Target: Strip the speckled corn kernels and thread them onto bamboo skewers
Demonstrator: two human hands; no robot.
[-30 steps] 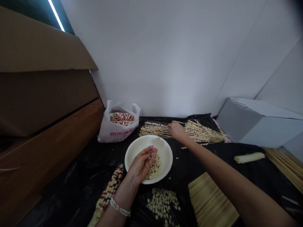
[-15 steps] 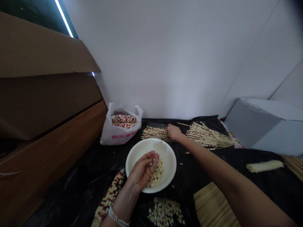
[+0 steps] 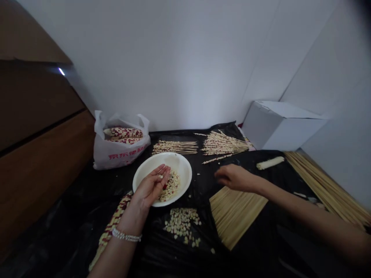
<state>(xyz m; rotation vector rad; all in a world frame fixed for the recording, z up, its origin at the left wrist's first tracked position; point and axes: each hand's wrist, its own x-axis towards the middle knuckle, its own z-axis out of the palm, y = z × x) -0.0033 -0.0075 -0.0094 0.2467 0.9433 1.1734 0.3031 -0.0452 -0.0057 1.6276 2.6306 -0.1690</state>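
My left hand (image 3: 153, 183) is palm up over the white bowl (image 3: 185, 172), its fingers cupped around corn kernels (image 3: 160, 176); one pale kernel shows at the fingers. More loose kernels (image 3: 174, 185) lie in the bowl, with a small red spot among them. My right hand (image 3: 233, 177), slightly blurred, hovers above the far edge of a flat stack of bare thin sticks (image 3: 237, 212). Its fingers are loosely bent with nothing visible in them. Behind the bowl, sticks threaded with kernels (image 3: 174, 146) lie side by side. A red-and-cream corn cob (image 3: 114, 222) lies partly under my left forearm.
A white plastic bag (image 3: 121, 150) with corn cobs stands back left. More threaded sticks (image 3: 220, 143) fan out at the back. Loose kernels (image 3: 182, 226) lie in front of the bowl. A stripped cob (image 3: 269, 163), long sticks (image 3: 324, 185) and a white box (image 3: 278, 127) are at right.
My right hand has drawn back from the threaded sticks to above the bare sticks. My left hand stays over the bowl. The view has turned to the right.
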